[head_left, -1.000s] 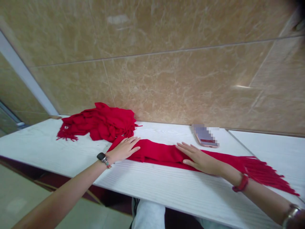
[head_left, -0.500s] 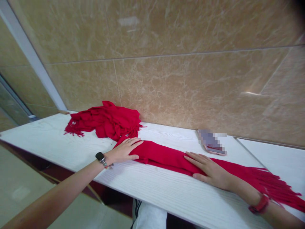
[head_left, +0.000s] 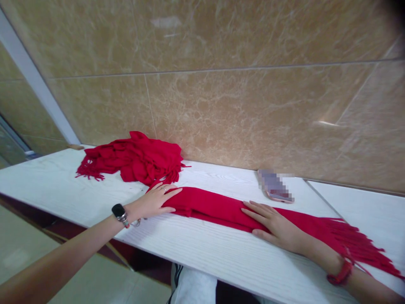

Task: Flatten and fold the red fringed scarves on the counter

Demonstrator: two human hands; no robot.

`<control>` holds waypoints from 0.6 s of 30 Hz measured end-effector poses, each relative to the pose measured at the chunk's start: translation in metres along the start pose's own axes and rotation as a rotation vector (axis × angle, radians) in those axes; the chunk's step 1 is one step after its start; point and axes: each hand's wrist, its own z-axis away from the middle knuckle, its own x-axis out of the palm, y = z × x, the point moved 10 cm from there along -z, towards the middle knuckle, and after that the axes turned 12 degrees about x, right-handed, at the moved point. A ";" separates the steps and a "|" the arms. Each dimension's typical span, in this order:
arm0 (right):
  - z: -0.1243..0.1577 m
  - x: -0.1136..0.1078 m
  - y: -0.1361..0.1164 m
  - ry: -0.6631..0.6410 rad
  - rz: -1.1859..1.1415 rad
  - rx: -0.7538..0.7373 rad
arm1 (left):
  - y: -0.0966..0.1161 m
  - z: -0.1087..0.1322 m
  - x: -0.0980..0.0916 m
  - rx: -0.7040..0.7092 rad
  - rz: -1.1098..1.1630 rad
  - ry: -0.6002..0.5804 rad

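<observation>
A red scarf (head_left: 211,207) lies folded into a long strip across the white tabletop, its fringe spread out at the right. My left hand (head_left: 153,202) rests flat on the strip's left end, fingers apart, with a watch and a bracelet at the wrist. Farther along, my right hand (head_left: 274,221) lies on the scarf with its fingers stretched out; a red band circles that wrist. Behind my left hand sits a crumpled heap of red fringed cloth (head_left: 136,158).
A phone (head_left: 275,188) lies at the back of the white tabletop (head_left: 202,242), right of centre. A tan marbled wall (head_left: 221,114) rises behind it. Below the front edge are dark openings, my leg (head_left: 194,287) and the tiled floor (head_left: 19,249).
The whole view has shifted a little, so things sit slightly farther left. My left hand has slid slightly left along the scarf; my right hand stays on it.
</observation>
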 end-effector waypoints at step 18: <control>0.011 -0.016 -0.017 0.143 0.105 -0.137 | 0.071 -0.054 -0.015 0.227 -0.007 -0.021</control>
